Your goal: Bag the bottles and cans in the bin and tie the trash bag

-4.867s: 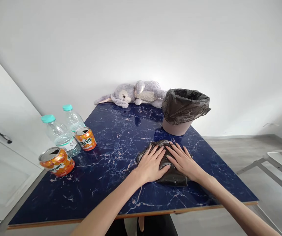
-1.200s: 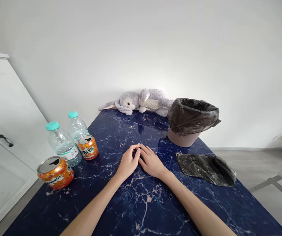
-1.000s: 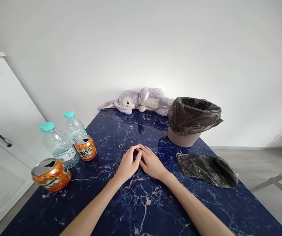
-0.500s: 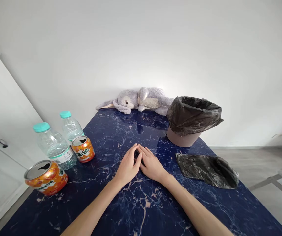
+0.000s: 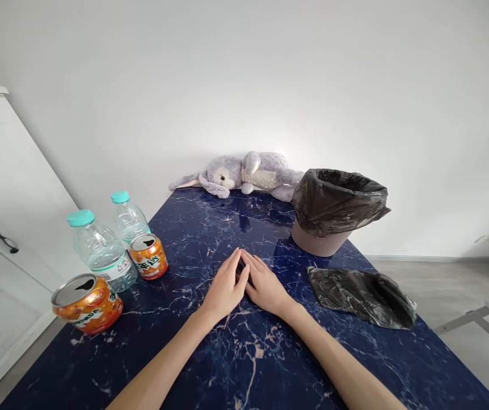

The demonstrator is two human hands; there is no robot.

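My left hand (image 5: pixel 226 286) and my right hand (image 5: pixel 267 286) rest on the blue marbled table (image 5: pixel 210 228), fingertips meeting and thumbs close together. Their fingers are stretched out, and neither holds anything. To the left stand two opened orange soda cans, a front one (image 5: pixel 93 310) and a rear one (image 5: pixel 152 263). Behind them are two clear bottles with turquoise caps, a nearer one (image 5: pixel 101 250) and a farther one (image 5: pixel 128 219). Right of my hands lies a folded black plastic bag (image 5: pixel 361 297). Beyond it a trash bin (image 5: pixel 319 244) stands upright, lined with a black bag (image 5: pixel 338 213).
A grey plush rabbit (image 5: pixel 263 171) lies on its side at the table's far edge, by the white wall. At the left is a white cabinet (image 5: pixel 13 171) with a black handle. A grey metal frame (image 5: pixel 479 313) stands on the floor at the right.
The whole view has shifted slightly, so things appear a little farther right. My hands keep the same pose, and no object has been moved.
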